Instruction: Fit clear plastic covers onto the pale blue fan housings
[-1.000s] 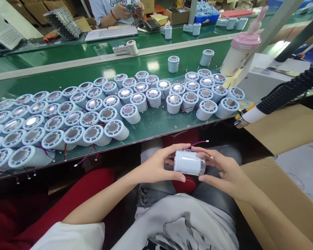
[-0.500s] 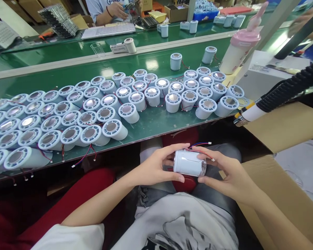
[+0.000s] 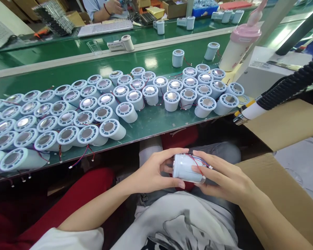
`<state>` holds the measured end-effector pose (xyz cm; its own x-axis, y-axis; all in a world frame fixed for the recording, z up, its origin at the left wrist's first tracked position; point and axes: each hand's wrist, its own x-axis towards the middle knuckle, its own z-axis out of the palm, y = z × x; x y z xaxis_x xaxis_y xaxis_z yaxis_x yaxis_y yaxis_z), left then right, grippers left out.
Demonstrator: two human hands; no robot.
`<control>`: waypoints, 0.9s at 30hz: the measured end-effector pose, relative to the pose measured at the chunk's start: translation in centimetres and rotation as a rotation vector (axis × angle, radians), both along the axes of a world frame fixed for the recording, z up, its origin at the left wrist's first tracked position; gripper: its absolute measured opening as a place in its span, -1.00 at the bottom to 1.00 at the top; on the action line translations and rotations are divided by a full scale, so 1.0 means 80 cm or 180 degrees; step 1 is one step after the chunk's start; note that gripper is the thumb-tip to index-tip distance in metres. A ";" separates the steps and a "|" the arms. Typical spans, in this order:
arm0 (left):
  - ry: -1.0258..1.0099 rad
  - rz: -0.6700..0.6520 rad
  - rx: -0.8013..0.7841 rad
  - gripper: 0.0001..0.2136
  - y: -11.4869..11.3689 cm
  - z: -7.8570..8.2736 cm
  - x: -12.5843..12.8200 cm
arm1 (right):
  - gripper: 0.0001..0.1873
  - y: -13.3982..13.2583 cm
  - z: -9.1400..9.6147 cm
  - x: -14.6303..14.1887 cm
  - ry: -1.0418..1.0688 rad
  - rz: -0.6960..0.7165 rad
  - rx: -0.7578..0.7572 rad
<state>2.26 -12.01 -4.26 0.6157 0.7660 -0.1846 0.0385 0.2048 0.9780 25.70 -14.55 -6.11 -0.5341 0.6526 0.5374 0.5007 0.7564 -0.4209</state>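
Observation:
Over my lap I hold one pale blue cylinder [image 3: 184, 168] on its side between both hands. My left hand [image 3: 152, 172] grips its left end with fingers curled round it. My right hand [image 3: 223, 180] wraps its right end, fingers laid over the top and pressing its thin red and blue wires [image 3: 200, 162] against the body. On the green bench [image 3: 151, 126] ahead stand several more of the same cylinders [image 3: 123, 111], each with a shiny round disc on top and loose wires.
A pink-lidded bottle [image 3: 238, 45] and a white machine [image 3: 266, 69] stand at the right of the bench. A black corrugated hose with a nozzle [image 3: 253, 111] hangs over a cardboard box [image 3: 284, 194]. Another person's hands [image 3: 114, 6] work at the far bench.
My right hand has slid over the top of the cylinder and folded the wires down onto it. The cylinder has turned a little in my hands.

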 end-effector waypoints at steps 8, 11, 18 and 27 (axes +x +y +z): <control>0.0058 -0.0059 0.0181 -0.34 0.002 -0.001 0.000 | -0.57 0.000 -0.005 0.001 -0.0156 -0.0066 0.0083; 0.0050 -0.0065 0.0178 -0.35 0.000 -0.003 -0.001 | -0.56 -0.002 -0.001 0.002 -0.0347 -0.0051 0.0168; -0.0149 -0.0143 0.0164 -0.34 -0.001 0.000 -0.002 | -0.60 -0.005 -0.008 0.005 -0.0086 -0.0026 0.0535; -0.0253 -0.0022 0.0317 -0.34 -0.007 -0.001 -0.005 | -0.59 -0.001 0.005 -0.001 -0.0211 0.0128 0.0375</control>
